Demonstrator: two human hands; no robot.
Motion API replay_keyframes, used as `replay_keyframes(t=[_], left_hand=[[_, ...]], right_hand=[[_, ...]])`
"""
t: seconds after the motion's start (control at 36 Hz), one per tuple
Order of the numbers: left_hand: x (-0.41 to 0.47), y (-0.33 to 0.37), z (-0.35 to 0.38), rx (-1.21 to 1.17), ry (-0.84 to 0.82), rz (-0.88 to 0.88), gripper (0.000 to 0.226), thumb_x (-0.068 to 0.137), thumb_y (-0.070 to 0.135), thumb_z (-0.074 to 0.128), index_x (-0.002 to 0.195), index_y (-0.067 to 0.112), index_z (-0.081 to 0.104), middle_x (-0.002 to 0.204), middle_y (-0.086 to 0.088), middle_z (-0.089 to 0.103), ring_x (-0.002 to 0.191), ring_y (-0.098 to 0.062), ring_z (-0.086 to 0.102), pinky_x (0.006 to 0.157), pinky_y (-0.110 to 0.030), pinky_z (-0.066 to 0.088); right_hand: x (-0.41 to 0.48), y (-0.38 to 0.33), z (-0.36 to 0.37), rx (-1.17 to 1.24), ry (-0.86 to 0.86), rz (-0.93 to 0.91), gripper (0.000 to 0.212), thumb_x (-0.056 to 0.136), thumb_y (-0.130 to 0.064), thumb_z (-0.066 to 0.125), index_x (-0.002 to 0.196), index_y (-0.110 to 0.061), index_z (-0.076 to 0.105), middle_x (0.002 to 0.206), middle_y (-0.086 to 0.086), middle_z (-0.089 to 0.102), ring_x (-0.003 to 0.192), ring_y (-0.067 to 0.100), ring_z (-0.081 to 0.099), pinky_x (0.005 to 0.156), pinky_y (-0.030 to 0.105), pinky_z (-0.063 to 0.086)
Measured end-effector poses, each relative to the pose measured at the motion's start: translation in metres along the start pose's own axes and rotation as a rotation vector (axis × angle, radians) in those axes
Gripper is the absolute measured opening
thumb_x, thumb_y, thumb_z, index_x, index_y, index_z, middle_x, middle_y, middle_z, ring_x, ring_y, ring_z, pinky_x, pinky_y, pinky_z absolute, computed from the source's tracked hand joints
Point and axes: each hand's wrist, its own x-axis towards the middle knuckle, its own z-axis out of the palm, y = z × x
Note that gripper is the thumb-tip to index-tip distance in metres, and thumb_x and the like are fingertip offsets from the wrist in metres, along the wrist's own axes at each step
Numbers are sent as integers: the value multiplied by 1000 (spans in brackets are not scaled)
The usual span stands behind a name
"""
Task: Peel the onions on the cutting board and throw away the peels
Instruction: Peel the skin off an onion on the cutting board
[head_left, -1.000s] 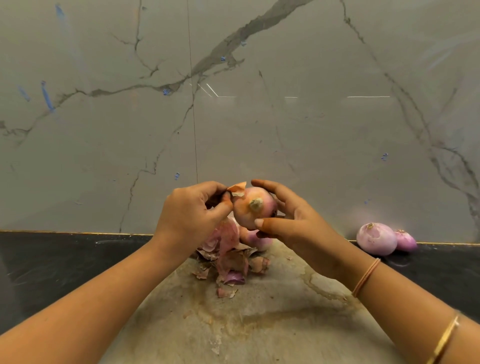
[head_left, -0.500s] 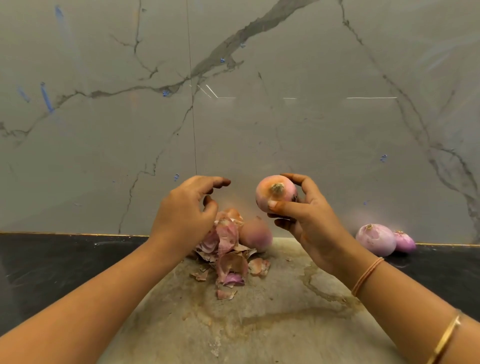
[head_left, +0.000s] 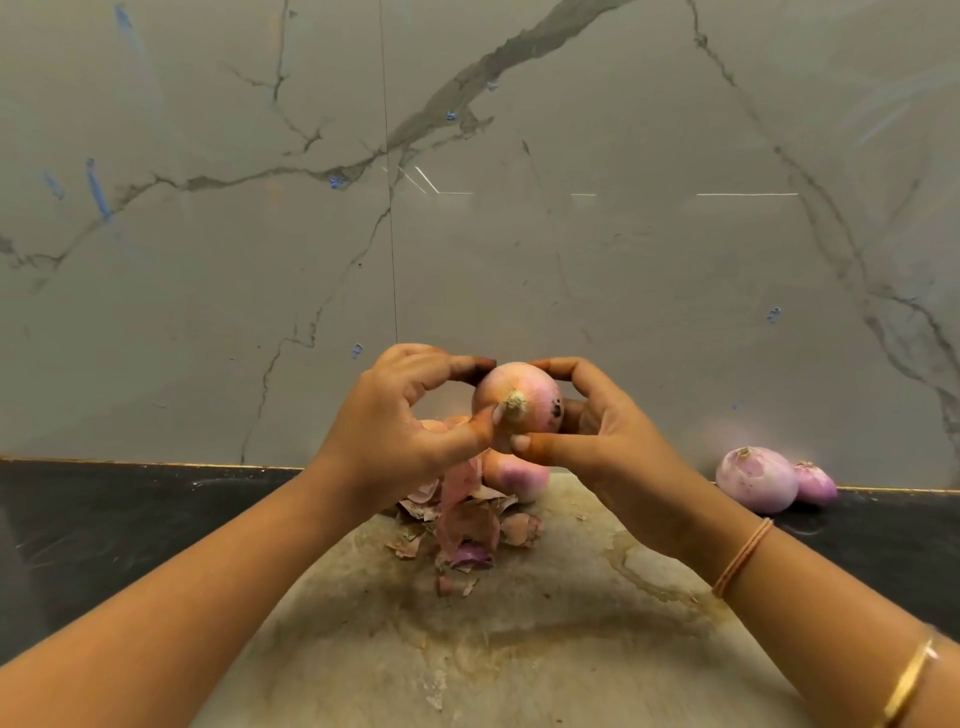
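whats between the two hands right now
An onion, root end toward the camera, gripped by the left hand and right hand above the peel pile; the head view shows it.

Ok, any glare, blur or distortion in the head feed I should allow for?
Head view: thin glare streaks on the marble wall; the onion, gripped by the left hand and right hand, is sharp; forearms stretch wide toward the lower corners, wide-angle distortion; light is soft, only a faint shadow across the cutting board.
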Motion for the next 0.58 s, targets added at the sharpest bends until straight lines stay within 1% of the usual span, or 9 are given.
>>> replay_keyframes(t=[0.06, 0.11, 0.22, 0.28, 0.33, 0.39, 0.47, 0.53, 0.58], left_hand=[[1, -1, -1, -13, -14, 14, 34, 70, 53, 59, 103, 44, 56, 101, 28, 59, 104, 3, 52, 88, -7, 39], [0, -1, -2, -32, -26, 3, 33, 70, 53, 60, 102, 46, 56, 101, 27, 60, 104, 4, 52, 88, -7, 39], [0, 1, -1, -64, -51, -69, 33, 66, 54, 59, 97, 46, 59, 97, 27, 61, 103, 8, 52, 86, -3, 36], [1, 1, -1, -105, -61, -106, 34, 63, 55, 61, 96, 45, 61, 98, 24, 63, 103, 8, 53, 85, -3, 37], [1, 0, 0, -153, -72, -138, 36, 62, 56, 63, 96, 43, 63, 98, 20, 66, 104, 5, 55, 87, -7, 40], [2, 0, 0, -184, -82, -153, 37, 63, 55, 64, 96, 40, 64, 99, 20, 68, 104, 2, 58, 91, -15, 42], [3, 1, -1, -222, -79, -153, 35, 65, 51, 64, 96, 36, 66, 99, 21, 69, 101, -1, 61, 95, -26, 43], [4, 1, -1, -230, -82, -156, 35, 64, 51, 65, 95, 35, 67, 98, 22, 69, 100, 0, 62, 95, -27, 43], [5, 1, -1, -224, -89, -157, 35, 63, 51, 64, 95, 36, 66, 97, 23, 69, 100, 1, 61, 95, -25, 42]], right_hand=[[0, -1, 0, 46, -11, 2, 55, 70, -9, 78, 116, -22, 53, 98, 11, 71, 92, 25, 70, 82, 33, 57], [-1, -1, -1, 75, -16, 2, 57, 64, -14, 76, 115, -21, 54, 95, 10, 72, 91, 25, 70, 82, 34, 56], [-1, -1, 0, 61, -10, 13, 57, 62, -16, 77, 115, -21, 55, 98, 13, 72, 94, 27, 70, 85, 37, 56], [-1, -2, 1, 77, -14, 20, 60, 63, -14, 84, 115, -20, 54, 99, 14, 71, 95, 29, 69, 86, 38, 56], [-2, -3, 1, 107, -15, 26, 60, 61, -14, 79, 116, -17, 54, 99, 15, 71, 96, 30, 69, 87, 37, 56], [-2, -4, 0, 144, -19, 36, 61, 59, -13, 75, 116, -16, 55, 97, 14, 71, 93, 28, 69, 82, 33, 57], [-2, -5, 0, 196, -24, 51, 61, 62, -5, 78, 118, -13, 56, 99, 17, 70, 91, 27, 70, 75, 26, 56], [-2, -5, 0, 204, -22, 58, 62, 62, -2, 80, 118, -12, 56, 102, 18, 69, 94, 29, 69, 76, 26, 57], [-2, -5, 0, 210, -20, 57, 61, 62, -2, 79, 118, -12, 57, 102, 19, 69, 93, 29, 69, 75, 26, 57]])
